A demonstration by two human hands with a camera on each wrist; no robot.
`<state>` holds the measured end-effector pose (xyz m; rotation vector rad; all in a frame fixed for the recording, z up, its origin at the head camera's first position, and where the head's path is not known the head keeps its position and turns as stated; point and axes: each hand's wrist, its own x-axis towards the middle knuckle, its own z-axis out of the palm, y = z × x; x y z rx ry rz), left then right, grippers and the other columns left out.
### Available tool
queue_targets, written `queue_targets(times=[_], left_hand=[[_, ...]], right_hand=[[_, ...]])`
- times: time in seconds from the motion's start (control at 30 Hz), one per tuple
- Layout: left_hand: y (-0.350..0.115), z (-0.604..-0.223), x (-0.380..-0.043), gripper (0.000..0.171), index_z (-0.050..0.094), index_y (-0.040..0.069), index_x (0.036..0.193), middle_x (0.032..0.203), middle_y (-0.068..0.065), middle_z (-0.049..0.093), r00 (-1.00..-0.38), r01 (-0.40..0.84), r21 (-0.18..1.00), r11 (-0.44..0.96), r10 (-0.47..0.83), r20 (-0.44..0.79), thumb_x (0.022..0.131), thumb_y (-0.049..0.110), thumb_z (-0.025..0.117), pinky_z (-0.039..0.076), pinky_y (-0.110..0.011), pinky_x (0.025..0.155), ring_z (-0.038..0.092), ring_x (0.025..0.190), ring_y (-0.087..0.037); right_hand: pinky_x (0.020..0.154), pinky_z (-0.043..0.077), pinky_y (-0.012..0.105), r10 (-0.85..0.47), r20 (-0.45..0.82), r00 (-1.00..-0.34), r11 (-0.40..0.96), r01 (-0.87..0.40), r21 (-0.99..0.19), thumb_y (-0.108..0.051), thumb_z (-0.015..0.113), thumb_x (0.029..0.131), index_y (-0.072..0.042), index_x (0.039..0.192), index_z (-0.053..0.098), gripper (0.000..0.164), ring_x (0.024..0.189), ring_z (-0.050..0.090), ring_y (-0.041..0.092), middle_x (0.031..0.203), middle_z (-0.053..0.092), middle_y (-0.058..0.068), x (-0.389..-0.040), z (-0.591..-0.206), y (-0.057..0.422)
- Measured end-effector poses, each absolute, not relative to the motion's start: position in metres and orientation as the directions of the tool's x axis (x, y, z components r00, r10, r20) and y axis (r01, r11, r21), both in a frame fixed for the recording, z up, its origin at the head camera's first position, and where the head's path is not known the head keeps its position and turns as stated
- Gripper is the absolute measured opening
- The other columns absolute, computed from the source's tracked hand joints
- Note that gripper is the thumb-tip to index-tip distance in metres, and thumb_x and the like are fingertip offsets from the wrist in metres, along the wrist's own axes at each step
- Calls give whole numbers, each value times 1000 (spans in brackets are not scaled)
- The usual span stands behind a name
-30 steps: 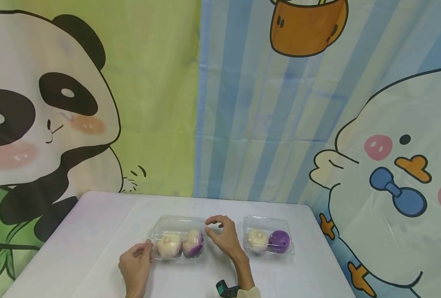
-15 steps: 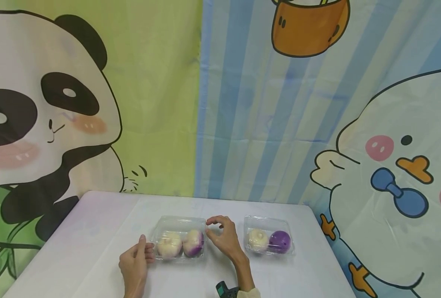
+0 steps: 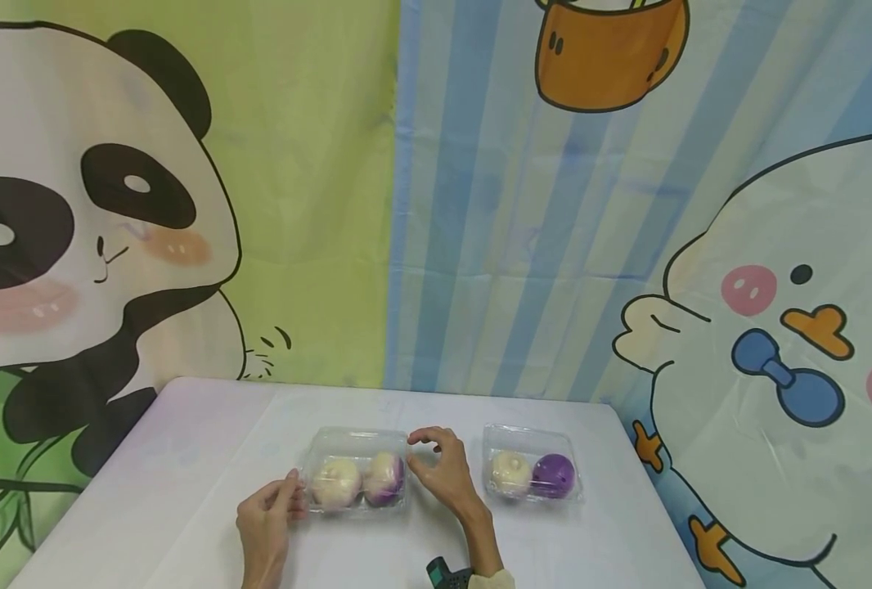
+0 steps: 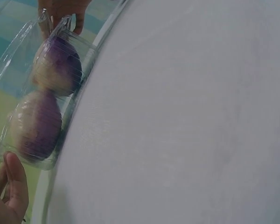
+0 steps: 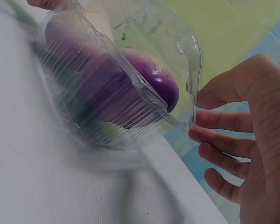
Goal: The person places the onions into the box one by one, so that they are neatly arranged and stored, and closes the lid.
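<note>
A clear plastic clamshell box (image 3: pixel 355 442) holds two white-and-purple turnips (image 3: pixel 336 483); the turnips (image 4: pixel 58 70) show through its walls in the left wrist view too. My left hand (image 3: pixel 265 515) pinches the box's left end with thumb and fingers, seen also at the box's near corner in the left wrist view. At the opposite end, my right hand (image 3: pixel 443 466) has thumb and fingertips on the rim. The right wrist view shows my right hand (image 5: pixel 256 126) at the ridged rim of the box (image 5: pixel 193 84), thumb above and fingers bent below it.
A second clear box (image 3: pixel 532 438) stands to the right, holding a pale round vegetable (image 3: pixel 510 473) and a purple one (image 3: pixel 553 476). Both boxes are on a white table (image 3: pixel 208 507). Behind it hangs a printed cloth (image 3: pixel 318 204) with cartoon figures.
My left thumb lifts away from the box's end half a second ago, then comes back against it now. The right hand stays at the same place, and both boxes look unmoved.
</note>
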<state>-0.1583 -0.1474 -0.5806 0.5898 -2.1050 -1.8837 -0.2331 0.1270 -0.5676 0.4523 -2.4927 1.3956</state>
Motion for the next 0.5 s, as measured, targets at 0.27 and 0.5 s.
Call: queue_targets(times=[0.27, 0.5], left_hand=[[-148, -575, -158, 37, 75, -9, 100, 77, -8, 78, -889, -148, 984, 101, -449, -88, 110, 24, 62, 64, -21, 62, 71, 64, -11], [-152, -579, -160, 27, 75, -11, 109, 80, -3, 80, -905, -161, 985, 60, -407, -123, 106, 14, 64, 64, -20, 64, 71, 67, -7]], right_hand=[[95, 57, 52, -149, 349, -925, 490, -375, -787, -9, 77, 86, -7, 112, 80, 26, 111, 67, 32, 113, 82, 6, -233, -566, 128], [95, 57, 52, -161, 355, -921, 494, -386, -779, -9, 77, 86, -7, 112, 80, 26, 111, 68, 32, 113, 82, 6, -233, -566, 129]])
